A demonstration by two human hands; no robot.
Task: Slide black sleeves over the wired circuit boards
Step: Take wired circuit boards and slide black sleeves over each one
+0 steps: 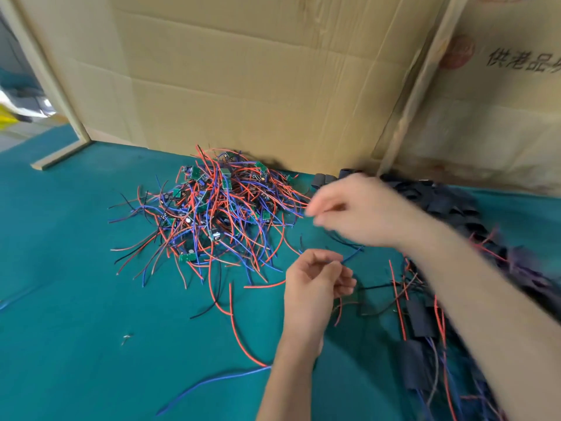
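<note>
Left hand [315, 281] low at centre, fingers curled round a blue wire [352, 256] that runs up and right toward the right hand [358, 208]. Right hand blurred, fingertips drawn together; cannot tell if they pinch anything. Hands apart, right above left. Pile of wired boards [212, 208] lies up-left of both hands, right hand nearer its edge. Loose black sleeves [449, 202] heaped just behind the right hand, against the cardboard [243, 71]. Finished sleeved boards [420, 317] lie right of the left hand
</note>
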